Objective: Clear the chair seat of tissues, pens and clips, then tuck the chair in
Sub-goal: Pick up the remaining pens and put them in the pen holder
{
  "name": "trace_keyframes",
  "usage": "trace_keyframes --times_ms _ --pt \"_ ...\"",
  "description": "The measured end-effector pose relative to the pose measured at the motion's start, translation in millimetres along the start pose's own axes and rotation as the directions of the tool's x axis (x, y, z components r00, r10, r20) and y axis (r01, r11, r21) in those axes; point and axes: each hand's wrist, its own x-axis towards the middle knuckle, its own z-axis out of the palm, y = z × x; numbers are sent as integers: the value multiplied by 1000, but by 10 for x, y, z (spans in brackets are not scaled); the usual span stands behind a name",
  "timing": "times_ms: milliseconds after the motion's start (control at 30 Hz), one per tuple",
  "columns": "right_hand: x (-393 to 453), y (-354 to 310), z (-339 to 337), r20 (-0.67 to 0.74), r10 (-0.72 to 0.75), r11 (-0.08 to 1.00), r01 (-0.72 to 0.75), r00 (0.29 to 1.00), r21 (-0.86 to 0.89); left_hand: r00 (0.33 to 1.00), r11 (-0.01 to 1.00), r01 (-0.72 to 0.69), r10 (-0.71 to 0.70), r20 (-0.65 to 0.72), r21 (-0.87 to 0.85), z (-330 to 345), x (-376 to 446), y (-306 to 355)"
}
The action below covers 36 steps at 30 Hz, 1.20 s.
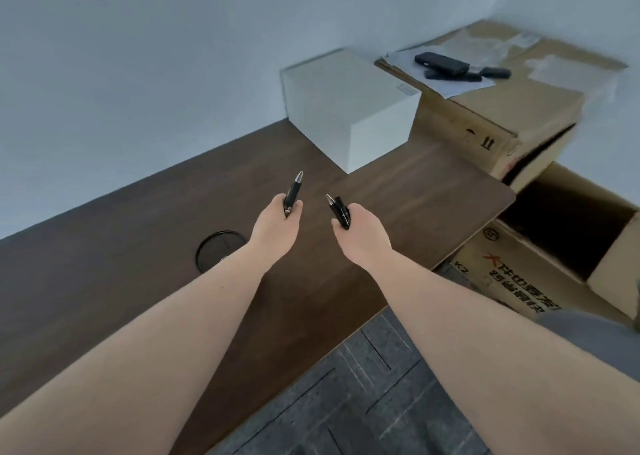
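Reaching forward over a dark wooden desk (104, 281), both bare forearms are seen stretched out side by side. The left hand (275, 224) is closed around a black pen (294, 191), which is held upright with its silver tip pointing up and away from the wrist. The right hand (360, 234) is closed around a second black pen (337, 208); its silver tip is angled up and toward the left hand. The two pen tips are held near each other but apart, and neither pen is seen touching the desk. Whether more than one item is gripped in the right hand cannot be told.

Just to the left of the left wrist, a round black cable cover (220, 248) is set into the desk surface. Beyond the hands, a white box (349, 108) is resting on the far part of the desk against a pale wall (138, 56). To the right of that box, well past the right hand, a large cardboard box (502, 108) is seen, with papers and a few dark, flat objects (441, 63) lying on its top. Lower and to the right of the right hand, beside the desk edge, an open cardboard box (540, 274) with red and black print is standing on the floor. Below the forearms, grey carpet tiles (363, 402) are visible. The chair is not shown.
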Motion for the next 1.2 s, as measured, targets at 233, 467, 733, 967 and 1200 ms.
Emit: trace_keyframes --times_ms 233,467,733,967,1200 --pt "141 -793 529 -30 -20 953 28 999 303 982 907 97 -154 -107 -411 -528 103 -488" --pt "222 -1341 869 -44 -20 868 39 999 494 977 837 101 -186 -105 -538 -808 147 -755" --pt "250 -1509 1128 -18 -63 886 64 998 459 973 848 118 -203 -112 -516 -796 152 -970" --pt "271 -1552 1270 2 -51 870 44 999 492 962 843 137 -239 -135 -520 -770 133 -1006" --pt "337 -1680 1217 -46 -99 864 108 994 492 947 836 148 -275 -169 -528 -794 160 -1025"
